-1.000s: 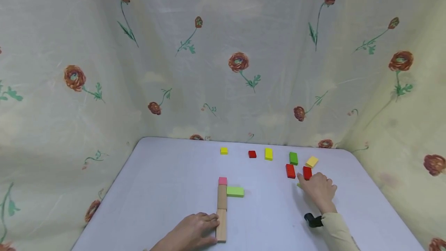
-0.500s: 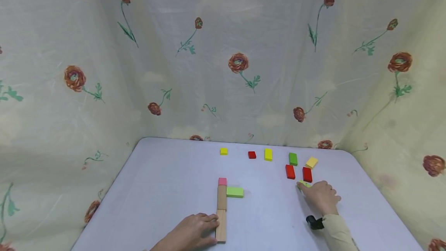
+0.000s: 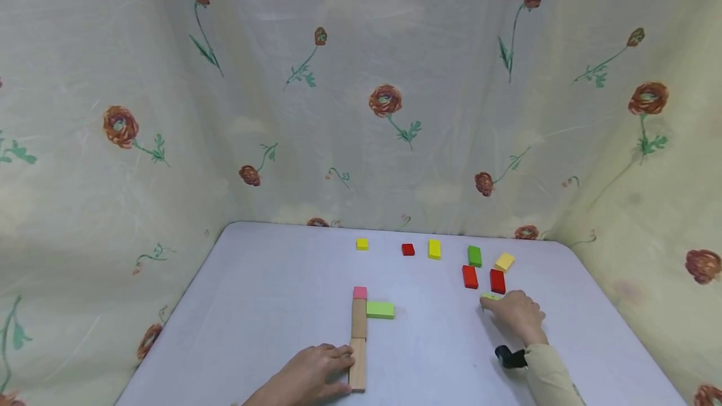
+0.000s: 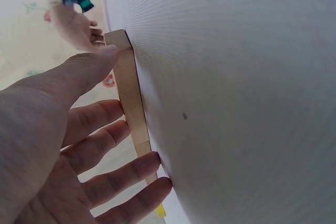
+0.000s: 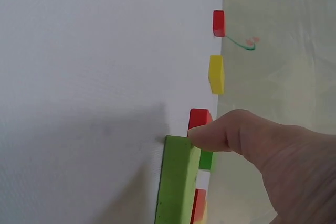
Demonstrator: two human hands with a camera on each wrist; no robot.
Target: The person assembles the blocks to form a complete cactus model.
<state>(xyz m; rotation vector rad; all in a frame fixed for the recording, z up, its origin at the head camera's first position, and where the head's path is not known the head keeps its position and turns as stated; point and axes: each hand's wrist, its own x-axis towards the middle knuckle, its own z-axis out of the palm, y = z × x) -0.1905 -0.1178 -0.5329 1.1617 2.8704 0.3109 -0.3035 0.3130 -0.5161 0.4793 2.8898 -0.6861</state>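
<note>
My left hand [image 3: 309, 373] rests beside a plain wooden block [image 3: 358, 365], its fingers fairly straight. In the left wrist view the thumb [image 4: 97, 66] touches the near end of that block [image 4: 128, 85], with fingertips along its side. A second wooden block [image 3: 359, 318], a pink block [image 3: 360, 292] and a light green block [image 3: 380, 310] continue the layout. At the right, my right hand [image 3: 517, 315] holds another light green block [image 3: 491, 297]. The right wrist view shows the thumb [image 5: 210, 137] against this block's [image 5: 176, 182] end; the other fingers are hidden there.
Beyond the right hand lie two red blocks [image 3: 470, 277], a green block [image 3: 474, 256] and a pale yellow block [image 3: 504, 261]. Farther left are a yellow block [image 3: 434, 249], a small red block [image 3: 408, 249] and a yellow cube [image 3: 362, 244]. Flowered cloth [image 3: 389, 161] surrounds the table.
My right hand has drawn slightly nearer, away from the red block, and more of the light green block at its thumb shows. The left hand has stayed still.
</note>
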